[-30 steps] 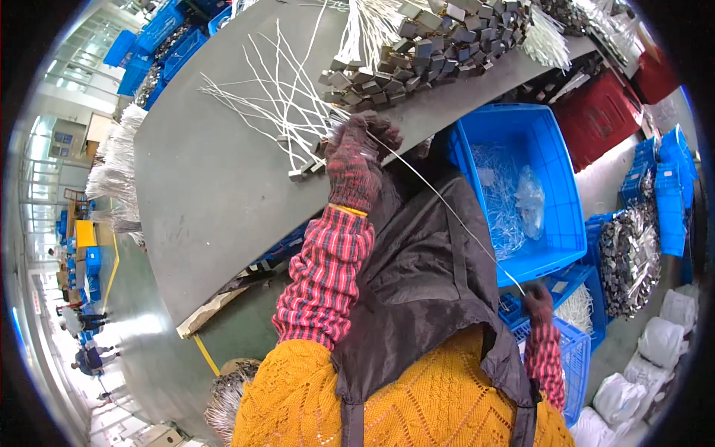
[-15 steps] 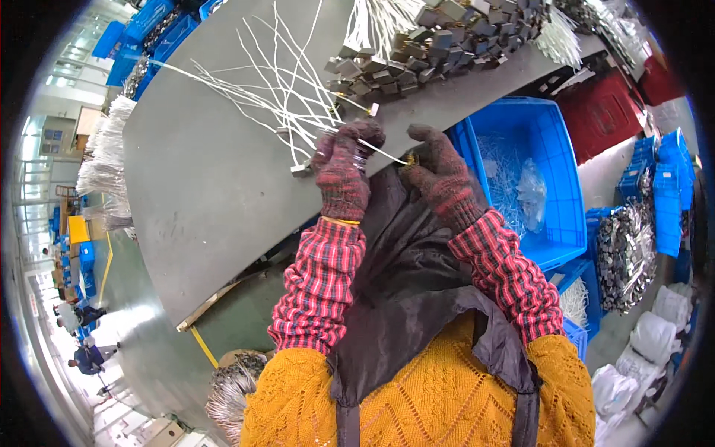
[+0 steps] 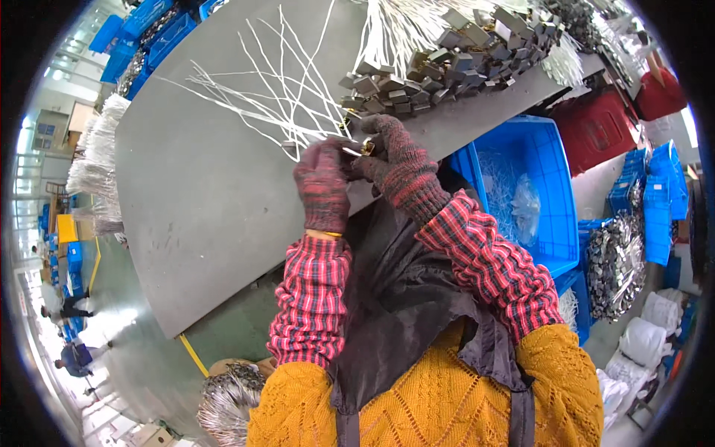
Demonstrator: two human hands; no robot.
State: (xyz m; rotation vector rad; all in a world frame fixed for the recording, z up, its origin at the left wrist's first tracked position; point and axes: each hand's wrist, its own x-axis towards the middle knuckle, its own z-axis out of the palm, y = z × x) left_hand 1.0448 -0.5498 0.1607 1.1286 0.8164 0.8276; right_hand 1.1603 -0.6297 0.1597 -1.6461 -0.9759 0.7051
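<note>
One wire [image 3: 352, 152] runs rightward from left hand [image 3: 323, 182], grip hidden, to right hand [image 3: 398, 160], pinching its brassy end [image 3: 367, 148], at bench edge [image 3: 237, 287].

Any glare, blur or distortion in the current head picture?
Head view: bright glare on the floor at left; head view: left hand looks slightly smeared, right hand crisper; head view: fisheye bending toward the rim, corners black.
</note>
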